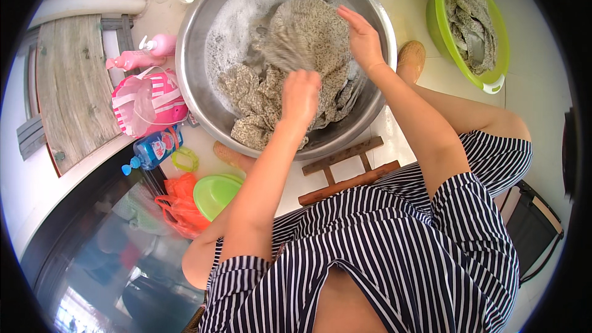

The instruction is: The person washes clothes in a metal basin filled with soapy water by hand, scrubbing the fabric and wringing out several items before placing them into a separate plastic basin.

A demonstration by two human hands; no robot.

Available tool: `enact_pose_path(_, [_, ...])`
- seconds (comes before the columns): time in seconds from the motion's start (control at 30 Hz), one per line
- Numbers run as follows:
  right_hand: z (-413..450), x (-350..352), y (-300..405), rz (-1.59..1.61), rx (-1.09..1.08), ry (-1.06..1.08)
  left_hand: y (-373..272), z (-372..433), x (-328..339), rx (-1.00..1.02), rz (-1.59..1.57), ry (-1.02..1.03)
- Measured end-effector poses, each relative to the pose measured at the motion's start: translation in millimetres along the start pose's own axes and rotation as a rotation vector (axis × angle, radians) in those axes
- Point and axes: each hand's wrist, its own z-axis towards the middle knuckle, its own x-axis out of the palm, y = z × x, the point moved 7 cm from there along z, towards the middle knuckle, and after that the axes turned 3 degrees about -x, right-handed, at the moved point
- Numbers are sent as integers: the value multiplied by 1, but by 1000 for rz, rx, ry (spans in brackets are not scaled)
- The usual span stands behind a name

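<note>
A wide stainless steel basin [190, 82] stands before me, with sudsy water [229, 23] and a bunched, wet speckled grey-beige cloth [319, 23] in it. My left hand [300, 97] is closed in a fist on the cloth near the basin's middle. Motion blurs the cloth just beyond that fist. My right hand [365, 44] is at the cloth's right edge, fingers straight and palm turned towards the cloth. Nothing shows in its grasp, though its palm side is partly hidden.
At right is a green plastic tub [437, 32] holding similar cloth [471, 23]. Left of the basin lie pink pump bottles [138, 59], a pink striped bag [162, 106] and a blue detergent bottle [157, 148]. Nearer are a green bowl [215, 194], red plastic bag [182, 199] and wooden stool [349, 175].
</note>
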Motion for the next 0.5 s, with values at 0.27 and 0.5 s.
enact_pose_path(0.27, [-112, 104, 52, 95, -624, 1293, -31, -102, 5, 157, 31, 260])
enact_pose_path(0.5, [-124, 126, 44, 118, -33, 750, -8, -115, -12, -63, -35, 261])
